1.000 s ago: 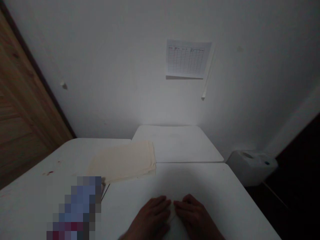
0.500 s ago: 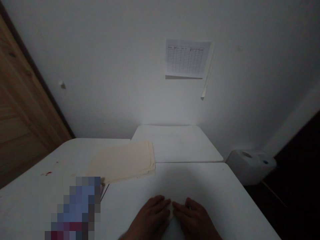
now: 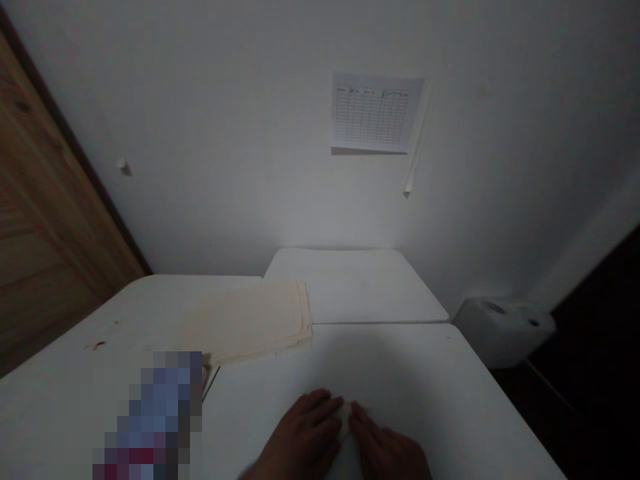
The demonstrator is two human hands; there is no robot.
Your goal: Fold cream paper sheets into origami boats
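Your left hand and right hand, fingers held together, flank a small pale thin piece; whether either pinches it, can't tell! Flat, stacked cream sheets lie beyond your left hand.

- The left hand, toward six o'clock, is bare, with a broad, smooth back and slim fingers that end in rounded tips.
- The left wrist, toward seven o'clock, is also bare; whatever lies at its far end, by the bottom edge, is too dim to make out.
- The right hand, toward five o'clock, is bare too, its fingers slim and tapering.
- Nails and finer skin detail are lost in shadow on both hands.
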